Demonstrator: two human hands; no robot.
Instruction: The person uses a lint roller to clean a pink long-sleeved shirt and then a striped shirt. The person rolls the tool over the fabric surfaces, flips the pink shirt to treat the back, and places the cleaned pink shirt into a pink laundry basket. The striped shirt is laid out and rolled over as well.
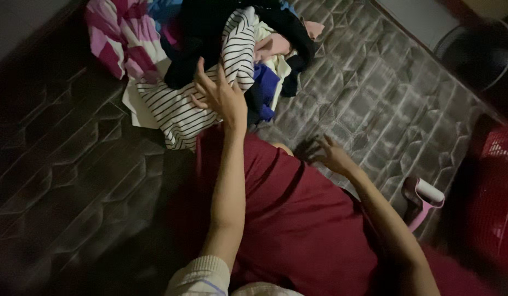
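My left hand (pixel 218 93) reaches forward with fingers spread, over a white garment with thin black stripes (pixel 180 109) at the near edge of a clothes pile (pixel 210 38). It holds nothing. My right hand (pixel 331 154) hovers low with fingers apart above the patterned floor (pixel 369 98), just beyond a dark red cloth (pixel 298 219) that covers my lap. Both arms are bare past a pale knitted sleeve at the left elbow.
The pile holds pink-and-white striped, black, blue and pale pink garments. A pink-handled lint roller (pixel 423 198) lies on the floor at right. A red plastic basket (pixel 498 192) stands at the far right edge. A dark round object (pixel 478 52) sits at top right.
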